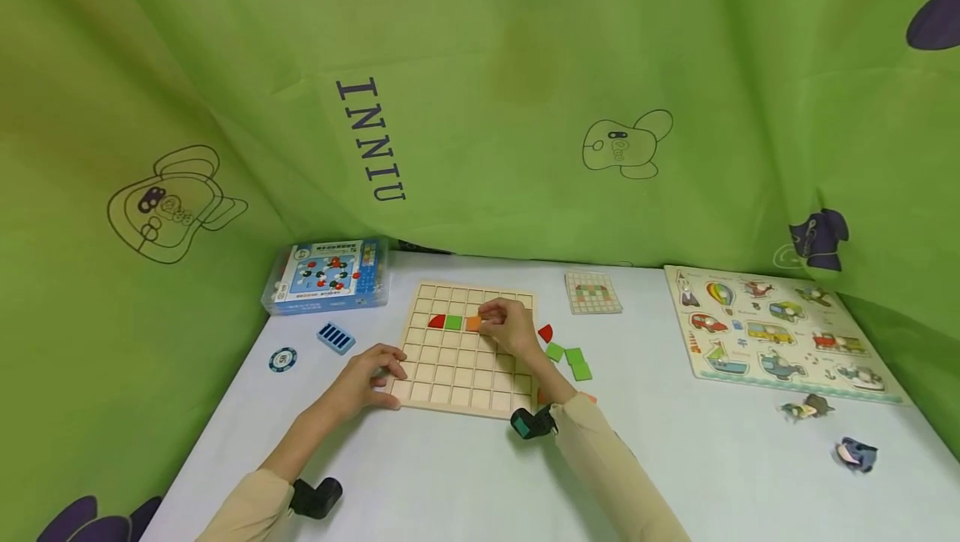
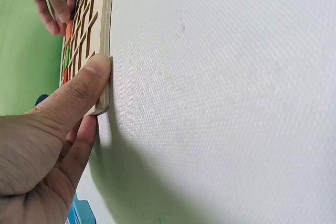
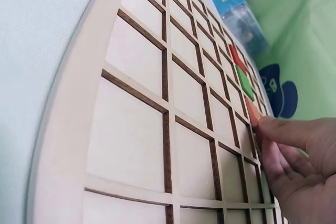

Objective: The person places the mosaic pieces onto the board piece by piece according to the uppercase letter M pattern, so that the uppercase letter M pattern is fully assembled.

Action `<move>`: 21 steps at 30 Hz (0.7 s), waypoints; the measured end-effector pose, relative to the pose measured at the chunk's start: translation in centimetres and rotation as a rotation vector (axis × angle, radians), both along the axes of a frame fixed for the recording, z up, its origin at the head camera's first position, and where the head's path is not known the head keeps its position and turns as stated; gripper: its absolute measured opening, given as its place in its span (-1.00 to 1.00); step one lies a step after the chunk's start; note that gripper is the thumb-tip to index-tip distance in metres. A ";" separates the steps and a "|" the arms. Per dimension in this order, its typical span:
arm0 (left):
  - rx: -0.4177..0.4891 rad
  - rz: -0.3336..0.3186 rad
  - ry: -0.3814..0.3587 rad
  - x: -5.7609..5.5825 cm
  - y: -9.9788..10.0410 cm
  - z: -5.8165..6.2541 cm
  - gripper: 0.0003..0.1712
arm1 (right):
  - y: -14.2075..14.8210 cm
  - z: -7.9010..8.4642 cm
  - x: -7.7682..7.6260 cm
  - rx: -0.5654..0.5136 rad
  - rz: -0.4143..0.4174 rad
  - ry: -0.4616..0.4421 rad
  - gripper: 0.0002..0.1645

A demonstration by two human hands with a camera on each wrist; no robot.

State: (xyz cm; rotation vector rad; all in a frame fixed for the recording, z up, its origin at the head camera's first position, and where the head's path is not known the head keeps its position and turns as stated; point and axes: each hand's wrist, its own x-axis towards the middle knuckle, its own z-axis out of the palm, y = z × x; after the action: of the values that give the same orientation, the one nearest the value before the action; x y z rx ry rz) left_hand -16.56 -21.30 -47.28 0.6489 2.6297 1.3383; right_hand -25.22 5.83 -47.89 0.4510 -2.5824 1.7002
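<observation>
A wooden grid board [image 1: 464,377] lies on the white table, framed into small square cells. In one of its upper rows sit a red quarter-round tile [image 1: 437,321], a green square tile [image 1: 453,323] and an orange tile [image 1: 472,323], side by side. My right hand [image 1: 512,329] pinches at the orange tile, thumb against its edge in the right wrist view; part of the tile is hidden by the fingers. At the board's near left corner my left hand [image 1: 367,379] grips the frame, with the thumb [image 2: 86,82] on one edge and fingers around the side.
Right of the board lie a loose red tile [image 1: 546,333], several green tiles [image 1: 574,356] and orange ones partly behind my arm. A pattern card [image 1: 592,293], vehicle puzzle board [image 1: 780,333], boxed set [image 1: 326,275], blue striped block [image 1: 335,338] and round chip [image 1: 282,359] lie around.
</observation>
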 end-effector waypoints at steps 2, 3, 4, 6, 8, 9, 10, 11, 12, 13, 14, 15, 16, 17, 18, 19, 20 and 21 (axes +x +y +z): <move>-0.003 0.001 -0.003 0.0 0.0 0.0 -0.63 | 0.0 0.0 -0.1 -0.004 0.005 -0.010 -0.74; -0.004 0.001 -0.004 0.0 0.0 0.0 -0.63 | 0.0 0.0 -0.1 -0.008 0.010 -0.009 -0.73; -0.007 0.001 -0.005 0.0 0.0 0.0 -0.63 | -0.1 0.0 -0.1 -0.019 0.013 -0.016 -0.73; -0.010 0.004 -0.006 0.0 0.0 0.0 -0.63 | -0.2 0.0 -0.1 -0.031 0.021 -0.015 -0.72; -0.010 0.007 -0.003 0.0 0.0 0.1 -0.64 | -0.3 0.0 -0.1 -0.042 0.031 -0.020 -0.71; -0.009 0.006 -0.001 0.0 0.0 0.1 -0.64 | -0.3 0.1 0.0 -0.044 0.033 -0.025 -0.71; -0.004 0.004 0.000 0.0 0.0 0.1 -0.64 | -0.3 0.2 0.1 -0.048 0.033 -0.031 -0.70; -0.003 0.002 0.004 -0.1 0.0 0.1 -0.64 | -0.3 0.2 0.2 -0.051 0.029 -0.035 -0.70; 0.001 0.000 0.002 -0.1 0.0 0.1 -0.63 | -0.2 0.2 0.2 -0.058 0.021 -0.044 -0.70; 0.004 0.000 0.002 -0.1 0.1 0.0 -0.63 | 0.0 0.3 0.4 -0.065 0.013 -0.058 -0.70; 0.007 -0.001 -0.001 -0.1 0.1 0.0 -0.63 | 0.2 0.4 0.6 -0.075 0.004 -0.070 -0.69; 0.009 -0.001 -0.005 -0.1 0.1 0.0 -0.63 | 0.6 0.4 0.8 -0.093 -0.004 -0.080 -0.69; 0.008 0.002 -0.008 -0.1 0.2 0.0 -0.63 | 0.9 0.4 1.0 -0.105 -0.014 -0.087 -0.70; 0.005 0.000 -0.004 -0.1 0.2 0.0 -0.64 | 1.4 0.6 1.3 -0.121 -0.020 -0.105 -0.70; 0.003 0.004 -0.006 -0.1 0.2 0.0 -0.63 | 2.0 0.6 1.7 -0.135 -0.022 -0.116 -0.70; 0.002 0.007 -0.005 0.0 0.2 0.0 -0.64 | 2.6 0.6 2.0 -0.146 -0.018 -0.120 -0.70; 0.003 0.008 -0.004 0.0 0.2 0.0 -0.64 | 3.3 0.7 2.4 -0.155 -0.011 -0.125 -0.69; 0.002 0.010 -0.001 0.1 0.1 0.1 -0.64 | 4.1 0.7 2.8 -0.166 -0.008 -0.134 -0.69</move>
State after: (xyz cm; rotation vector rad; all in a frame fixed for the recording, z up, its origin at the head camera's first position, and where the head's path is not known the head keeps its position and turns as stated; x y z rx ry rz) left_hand -16.49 -21.15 -47.19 0.6360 2.6345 1.3437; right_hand -22.38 9.94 -47.18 0.3308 -2.4954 1.9864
